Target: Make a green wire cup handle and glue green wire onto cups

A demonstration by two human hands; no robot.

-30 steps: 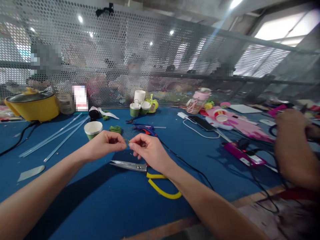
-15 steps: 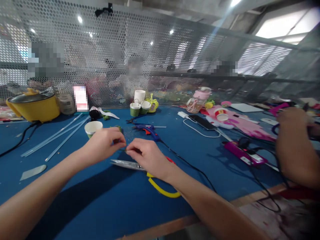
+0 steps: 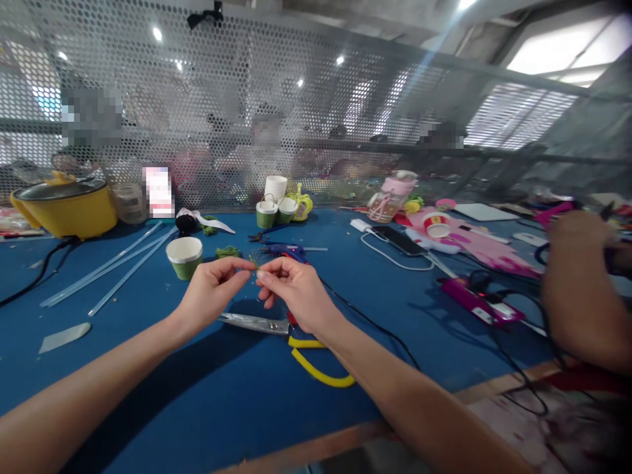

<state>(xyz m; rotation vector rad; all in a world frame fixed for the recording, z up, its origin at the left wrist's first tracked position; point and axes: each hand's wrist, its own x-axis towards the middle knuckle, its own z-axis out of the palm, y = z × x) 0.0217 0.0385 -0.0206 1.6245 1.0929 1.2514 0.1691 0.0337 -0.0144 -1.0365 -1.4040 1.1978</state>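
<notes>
My left hand (image 3: 210,293) and my right hand (image 3: 291,293) meet above the blue table (image 3: 197,382), fingertips pinched together on a tiny green scrap (image 3: 255,261), too small to name. Right below them lie scissors (image 3: 276,329) with a silver blade and yellow handles. A green paper cup (image 3: 184,257) stands just left of my left hand, a tuft of green yarn (image 3: 227,252) beside it. A blue glue gun (image 3: 286,250) lies behind my hands, its black cord running right.
Long clear glue sticks (image 3: 113,266) lie at the left, a yellow pot (image 3: 64,207) at the far left. Small cups (image 3: 274,204) stand by the perforated screen. A phone (image 3: 399,241), pink items and cables crowd the right, where another person's arm (image 3: 582,289) works.
My hands dipped toward the scissors half a second ago, then rose again and now pinch the green scrap a little higher than before.
</notes>
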